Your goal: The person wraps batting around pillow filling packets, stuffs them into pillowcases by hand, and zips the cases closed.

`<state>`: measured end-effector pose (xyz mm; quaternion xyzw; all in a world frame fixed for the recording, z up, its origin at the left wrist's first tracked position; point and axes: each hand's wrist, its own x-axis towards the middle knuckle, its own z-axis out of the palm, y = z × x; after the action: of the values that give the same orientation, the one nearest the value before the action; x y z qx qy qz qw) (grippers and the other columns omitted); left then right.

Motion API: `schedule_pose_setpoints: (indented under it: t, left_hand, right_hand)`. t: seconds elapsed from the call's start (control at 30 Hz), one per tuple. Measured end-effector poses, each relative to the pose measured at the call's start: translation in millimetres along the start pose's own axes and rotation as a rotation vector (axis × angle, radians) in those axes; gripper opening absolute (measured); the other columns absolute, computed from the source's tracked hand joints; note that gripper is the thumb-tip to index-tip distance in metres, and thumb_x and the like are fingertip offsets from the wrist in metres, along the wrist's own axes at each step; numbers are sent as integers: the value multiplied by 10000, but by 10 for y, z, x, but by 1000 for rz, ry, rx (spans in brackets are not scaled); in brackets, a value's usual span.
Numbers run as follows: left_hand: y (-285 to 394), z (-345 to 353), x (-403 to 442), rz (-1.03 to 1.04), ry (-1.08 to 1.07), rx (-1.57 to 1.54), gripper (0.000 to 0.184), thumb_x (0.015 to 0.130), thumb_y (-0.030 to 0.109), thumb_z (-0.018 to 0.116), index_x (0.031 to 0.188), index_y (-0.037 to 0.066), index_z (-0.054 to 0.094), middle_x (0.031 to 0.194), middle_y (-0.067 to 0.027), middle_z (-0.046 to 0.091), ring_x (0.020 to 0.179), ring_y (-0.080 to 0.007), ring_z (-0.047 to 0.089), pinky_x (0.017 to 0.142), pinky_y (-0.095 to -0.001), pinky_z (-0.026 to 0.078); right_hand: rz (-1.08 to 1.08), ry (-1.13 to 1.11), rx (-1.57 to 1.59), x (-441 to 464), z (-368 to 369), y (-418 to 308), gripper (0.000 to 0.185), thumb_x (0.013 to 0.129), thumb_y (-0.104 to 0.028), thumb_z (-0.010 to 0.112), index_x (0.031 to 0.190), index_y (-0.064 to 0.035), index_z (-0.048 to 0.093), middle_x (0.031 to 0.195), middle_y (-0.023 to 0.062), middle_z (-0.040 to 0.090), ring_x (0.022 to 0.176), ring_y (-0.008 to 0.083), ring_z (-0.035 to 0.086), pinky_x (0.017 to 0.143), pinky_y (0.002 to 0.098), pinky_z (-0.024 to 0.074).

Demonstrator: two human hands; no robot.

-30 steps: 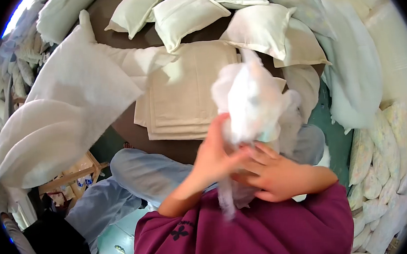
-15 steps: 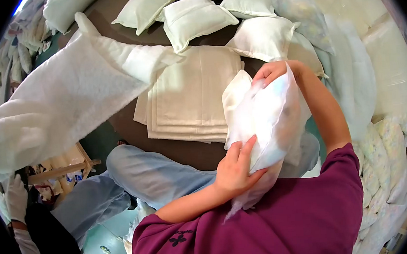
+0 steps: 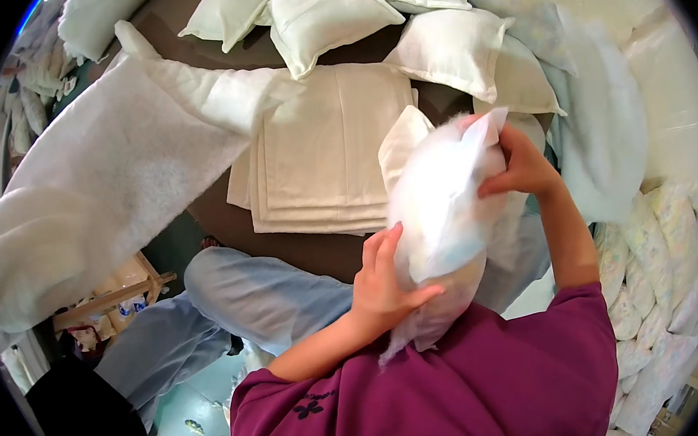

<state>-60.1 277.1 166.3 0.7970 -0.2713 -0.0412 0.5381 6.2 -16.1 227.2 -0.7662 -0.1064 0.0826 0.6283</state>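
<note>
A white stuffed bundle (image 3: 438,203), partly see-through with pastel bits showing inside, stands tilted above my lap. My right hand (image 3: 517,160) grips its upper right end, fingers bent over the edge. Against its lower left side rests my left hand (image 3: 387,280), with the thumb apart from the fingers. Behind the bundle a cream cloth cover (image 3: 402,144) shows in part. Just left of it lies a stack of folded cream cloth (image 3: 331,150). White wadding (image 3: 134,145) overlaps the left edge of the stack.
Several cream cushions (image 3: 333,18) lie along the far side of the brown surface (image 3: 286,252). Filled clear bags (image 3: 656,267) are piled at the right. At the lower left are a wooden frame (image 3: 114,302) and a person's dark clothing (image 3: 90,419).
The bundle was between both hands near my chest, then was raised and spread upward. My right hand moved to its top end. The gloved hand at the left has left the view.
</note>
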Motion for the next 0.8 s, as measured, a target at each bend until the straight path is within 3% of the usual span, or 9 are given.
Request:
schedule_pose_setpoints:
  t: [0.07, 0.17, 0.23, 0.33, 0.4, 0.57, 0.67, 0.73, 0.8]
  left_hand:
    - [-136, -194, 6, 158, -102, -110, 735, 687, 200, 773, 1300, -32, 441, 1200, -196, 501, 909, -354, 592, 686, -362, 541]
    - [-457, -277, 47, 415, -195, -218, 546, 774, 54, 608, 1307, 82, 494, 1292, -205, 434, 1074, -342, 526, 759, -365, 538]
    - [-738, -262, 109, 664, -67, 167, 524, 837, 34, 575, 1317, 231, 502, 1393, -137, 399, 1286, -317, 394, 933, -414, 493]
    - [-772, -218, 282, 962, 11, 430, 526, 840, 121, 634, 1319, 276, 482, 1448, -48, 372, 1359, -281, 330, 1064, -433, 398]
    - [-621, -70, 415, 1211, 3, 491, 385, 875, 258, 612, 1239, 230, 490, 1315, -57, 469, 1331, -257, 366, 1126, -429, 297]
    - [-193, 342, 657, 1414, -350, 526, 138, 845, 244, 581, 970, 217, 529, 1144, -25, 614, 1181, -239, 543, 1030, -352, 411]
    - [-380, 514, 740, 1078, -487, 522, 140, 768, 222, 635, 830, 183, 516, 1082, -41, 651, 1013, -240, 635, 848, -353, 499]
    - [-345, 442, 1098, 447, -510, 505, 196, 730, 215, 662, 865, 109, 567, 900, -93, 673, 835, -254, 668, 636, -399, 506]
    - [-373, 318, 1397, 23, -325, 340, 315, 674, 216, 703, 937, 71, 607, 846, -157, 676, 809, -314, 667, 636, -420, 508]
  right_hand:
    - [99, 140, -131, -89, -128, 268, 787, 575, -97, 839, 1286, -64, 503, 1193, 42, 581, 1138, 172, 526, 1001, 344, 401]
    - [139, 286, 98, -27, -313, 605, 802, 552, -91, 787, 1295, -51, 489, 1245, 61, 572, 1132, 181, 544, 1003, 340, 406]
    - [36, 310, 175, 92, -319, 606, 797, 581, -102, 724, 1334, -46, 470, 1234, 74, 589, 1112, 182, 563, 1001, 322, 402]
    - [-50, 227, 93, 284, -232, 426, 714, 657, -26, 686, 1343, -71, 491, 1147, 44, 595, 1071, 163, 544, 977, 313, 410]
    - [64, 117, 120, 377, -177, 375, 728, 657, -35, 671, 1359, -66, 481, 1145, 47, 600, 1061, 154, 544, 975, 303, 406]
    - [73, 124, 13, 568, -59, 483, 576, 720, -15, 684, 1274, -20, 524, 1114, 50, 640, 1019, 136, 583, 922, 290, 454]
    - [31, 317, -94, 606, 130, 662, 404, 743, -35, 747, 1113, -8, 589, 1005, 50, 666, 896, 125, 618, 812, 279, 502]
    - [-30, 485, -179, 587, 238, 853, 392, 735, -52, 762, 1088, -2, 599, 966, 58, 672, 865, 123, 621, 793, 284, 506]
    - [5, 522, -192, 430, 323, 766, 375, 758, -84, 758, 1084, 10, 598, 946, 82, 665, 842, 143, 621, 783, 300, 507]
